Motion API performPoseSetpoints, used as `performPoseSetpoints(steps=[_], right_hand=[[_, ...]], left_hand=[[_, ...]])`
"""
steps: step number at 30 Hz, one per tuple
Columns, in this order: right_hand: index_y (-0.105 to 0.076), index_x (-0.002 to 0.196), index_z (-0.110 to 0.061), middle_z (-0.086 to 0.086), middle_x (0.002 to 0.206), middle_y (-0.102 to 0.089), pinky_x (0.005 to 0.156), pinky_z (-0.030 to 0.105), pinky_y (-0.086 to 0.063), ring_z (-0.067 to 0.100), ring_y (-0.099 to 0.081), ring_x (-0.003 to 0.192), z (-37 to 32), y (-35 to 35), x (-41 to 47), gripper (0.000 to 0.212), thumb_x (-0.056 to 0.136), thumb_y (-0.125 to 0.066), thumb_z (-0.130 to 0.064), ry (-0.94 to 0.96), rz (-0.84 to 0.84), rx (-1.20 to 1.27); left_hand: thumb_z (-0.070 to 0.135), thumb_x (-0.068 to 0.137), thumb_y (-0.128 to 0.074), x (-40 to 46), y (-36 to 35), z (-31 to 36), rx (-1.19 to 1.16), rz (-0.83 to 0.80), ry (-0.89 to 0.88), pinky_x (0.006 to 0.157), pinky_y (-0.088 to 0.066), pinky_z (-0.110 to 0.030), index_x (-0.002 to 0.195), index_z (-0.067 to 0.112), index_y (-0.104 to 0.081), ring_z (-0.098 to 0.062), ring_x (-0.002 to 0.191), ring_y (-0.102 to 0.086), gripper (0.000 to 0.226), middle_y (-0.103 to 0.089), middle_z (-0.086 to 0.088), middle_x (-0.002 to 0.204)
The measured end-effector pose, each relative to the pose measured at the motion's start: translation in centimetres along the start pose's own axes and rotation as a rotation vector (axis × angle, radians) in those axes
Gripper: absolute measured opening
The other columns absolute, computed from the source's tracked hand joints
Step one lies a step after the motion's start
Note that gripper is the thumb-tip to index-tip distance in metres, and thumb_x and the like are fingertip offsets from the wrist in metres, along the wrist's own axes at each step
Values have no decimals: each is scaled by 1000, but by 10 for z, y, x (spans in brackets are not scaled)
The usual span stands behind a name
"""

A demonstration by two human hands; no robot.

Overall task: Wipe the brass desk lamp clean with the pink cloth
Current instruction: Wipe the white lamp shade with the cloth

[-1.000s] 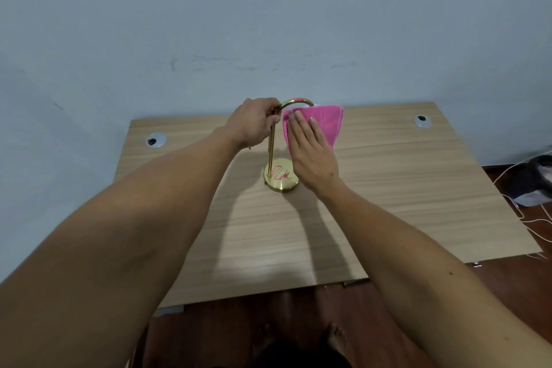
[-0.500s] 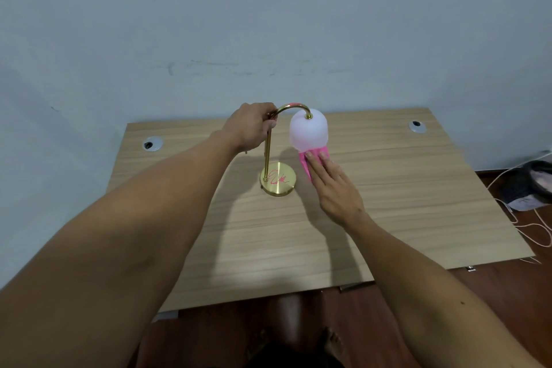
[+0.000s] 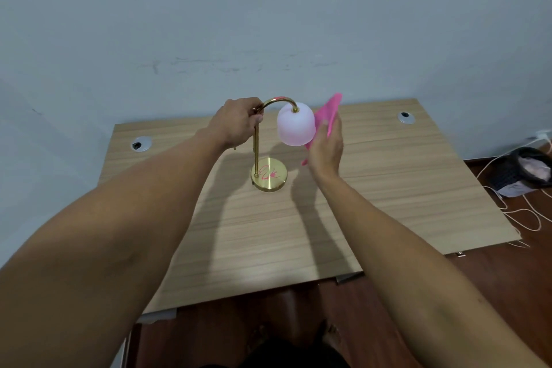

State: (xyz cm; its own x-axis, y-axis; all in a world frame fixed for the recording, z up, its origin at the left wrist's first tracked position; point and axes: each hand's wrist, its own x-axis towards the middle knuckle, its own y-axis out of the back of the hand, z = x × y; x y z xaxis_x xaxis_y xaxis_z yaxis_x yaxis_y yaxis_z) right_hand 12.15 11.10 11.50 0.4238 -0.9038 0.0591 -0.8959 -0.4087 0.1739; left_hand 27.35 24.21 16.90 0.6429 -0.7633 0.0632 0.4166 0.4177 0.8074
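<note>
The brass desk lamp (image 3: 256, 146) stands on the wooden desk (image 3: 373, 188), with a round base (image 3: 269, 175) bearing pink marks and a curved neck ending in a white frosted shade (image 3: 295, 124). My left hand (image 3: 237, 122) grips the top of the stem where it bends. My right hand (image 3: 326, 145) holds the pink cloth (image 3: 328, 112) against the right side of the shade; the cloth sticks up above my fingers and a corner hangs below the palm.
Two round cable grommets sit in the desk, one at the back left (image 3: 141, 143) and one at the back right (image 3: 405, 117). A dark bag (image 3: 527, 170) and white cables (image 3: 519, 212) lie on the floor at the right. A grey wall rises right behind the desk.
My right hand with the cloth slid down off the front of the shade, then came up on the shade's right side. My left hand stayed on the stem.
</note>
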Motion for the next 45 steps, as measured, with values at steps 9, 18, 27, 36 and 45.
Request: performPoseSetpoints(steps=[9,18,27,36,45], right_hand=[[-4,161,-1,26,168,3,127,57,-13,41,3,157,78,-25,-49,62,109,-32,-20,586,-222,-944],[-11,161,-3,13,171,-11,127,53,-17,31,-11,158,56,-8,-1,67,99,-35,-10,1073,-340,-1296],[-5,161,-2,13,171,-6,129,47,-5,25,-2,159,33,-11,6,67,102,-32,-22,1239,-356,-1559],[3,161,-3,14,171,2,130,47,-7,27,3,159,40,13,2,70,104,-31,-26,1290,-420,-1742],[-9,160,0,19,170,-5,129,51,-1,34,2,158,32,-15,-3,68,104,-30,-30,1262,-417,-1814]], left_hand=[[14,97,-59,2,1,-1,5,-10,-37,92,-54,-48,101,10,-68,-34,95,-69,11,-75,-13,96],[12,98,-58,2,3,-7,-16,-39,-30,94,-56,-49,102,10,-68,-34,96,-72,10,-76,-14,98],[14,99,-58,4,6,-5,32,-32,-67,90,-55,-48,102,10,-67,-33,95,-70,11,-75,-13,97],[14,100,-56,5,7,-5,39,-53,-70,90,-55,-47,104,11,-66,-33,96,-69,11,-75,-12,99],[15,100,-56,3,6,-4,57,-50,-76,92,-54,-47,107,9,-66,-34,96,-68,13,-76,-13,102]])
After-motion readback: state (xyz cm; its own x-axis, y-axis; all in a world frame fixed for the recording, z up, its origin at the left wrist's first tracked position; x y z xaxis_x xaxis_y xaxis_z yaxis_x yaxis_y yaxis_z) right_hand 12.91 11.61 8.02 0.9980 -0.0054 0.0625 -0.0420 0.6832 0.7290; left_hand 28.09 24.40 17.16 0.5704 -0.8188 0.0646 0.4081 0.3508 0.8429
